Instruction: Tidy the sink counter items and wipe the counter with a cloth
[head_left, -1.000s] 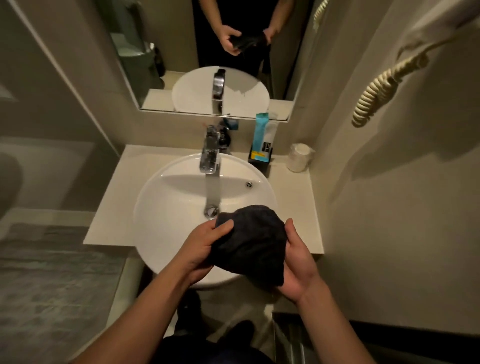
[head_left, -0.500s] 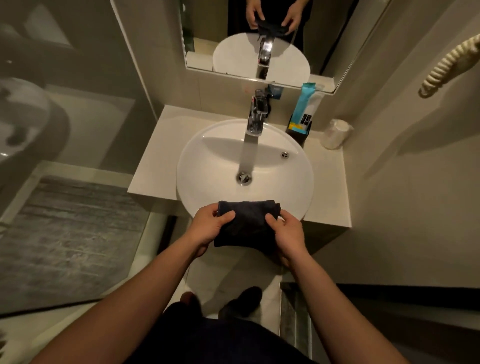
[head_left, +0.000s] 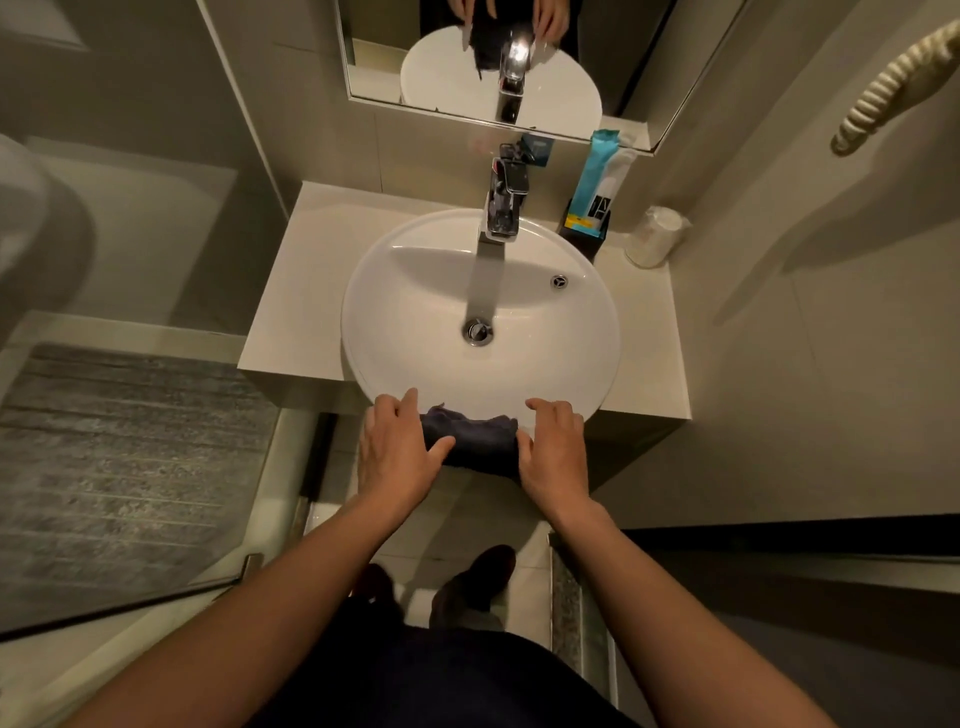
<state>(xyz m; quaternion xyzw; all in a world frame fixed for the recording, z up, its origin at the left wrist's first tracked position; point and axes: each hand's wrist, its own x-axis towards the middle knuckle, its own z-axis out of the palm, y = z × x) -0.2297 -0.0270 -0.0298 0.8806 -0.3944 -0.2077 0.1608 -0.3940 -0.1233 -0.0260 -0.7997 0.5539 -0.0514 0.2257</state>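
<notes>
We look down on a pale counter (head_left: 306, 291) set against a tiled wall, with a round white sink (head_left: 415, 312) sunk into its middle and bulging past the counter's front edge. A chrome faucet (head_left: 503, 208) stands at the counter's back edge, and a mirror (head_left: 613, 67) hangs above it. In the counter's back right corner we see a dark holder (head_left: 586, 236) with a blue tube (head_left: 597, 174) standing in it, and just beside that, nearer the right edge, a wrapped white roll (head_left: 655, 236). A coiled cord (head_left: 883, 88) hangs on the right wall. To the left, a grey mat (head_left: 119, 467) lies on the floor.

The dark cloth (head_left: 475, 441) is bunched at the sink's front rim, past the counter's front edge. Our left hand (head_left: 397, 452) grips its left end, thumb across the fabric, and our right hand (head_left: 555, 452) clasps its right end. The two hands are apart, with the cloth held between them
</notes>
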